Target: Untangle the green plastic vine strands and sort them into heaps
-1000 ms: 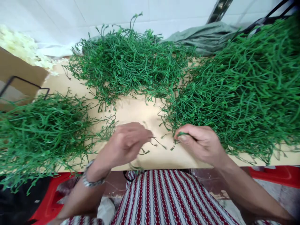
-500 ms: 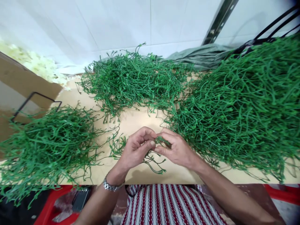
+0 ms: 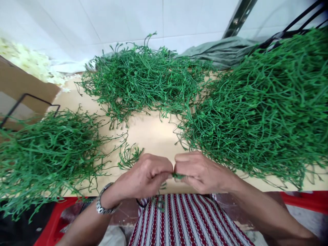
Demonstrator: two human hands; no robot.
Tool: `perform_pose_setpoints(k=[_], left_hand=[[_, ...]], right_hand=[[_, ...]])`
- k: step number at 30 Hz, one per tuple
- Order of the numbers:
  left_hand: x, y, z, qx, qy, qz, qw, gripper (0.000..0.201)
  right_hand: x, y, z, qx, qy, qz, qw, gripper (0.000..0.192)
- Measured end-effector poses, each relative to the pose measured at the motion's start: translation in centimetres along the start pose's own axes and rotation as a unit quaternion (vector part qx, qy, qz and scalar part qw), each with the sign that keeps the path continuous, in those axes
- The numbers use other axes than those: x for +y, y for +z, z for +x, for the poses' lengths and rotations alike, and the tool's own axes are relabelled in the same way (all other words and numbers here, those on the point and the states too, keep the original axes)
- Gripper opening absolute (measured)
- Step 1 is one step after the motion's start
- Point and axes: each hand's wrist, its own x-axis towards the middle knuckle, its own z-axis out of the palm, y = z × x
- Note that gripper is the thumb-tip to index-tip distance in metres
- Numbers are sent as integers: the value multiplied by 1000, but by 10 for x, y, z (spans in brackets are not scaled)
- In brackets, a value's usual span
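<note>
While knuckles meet, left hand [image 3: 146, 176] and right hand [image 3: 198, 171] pinch one green sprig [image 3: 178, 176] (both grips closed).

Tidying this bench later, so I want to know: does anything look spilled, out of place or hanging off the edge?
Yes. The left stem pile overhangs the table edge, strands drooping over the red crate. Pale flower bits are scattered at the far left by the wall. Both the left hand and right hand pinch one green sprig.
</note>
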Motion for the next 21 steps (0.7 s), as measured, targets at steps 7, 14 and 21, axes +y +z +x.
perform_pose_setpoints(k=[7,14,21], left_hand=[[-7,-16,6,89,-80,-178,977,14],[-23,4,26,231,-129,-316,911,14],[-29,18,26,312,-90,-366,872,3]], right_hand=[[-2,-28,-3,94,28,73,992,19],[14,3,12,259,179,128,941,17],[19,28,29,176,214,198,940,35]])
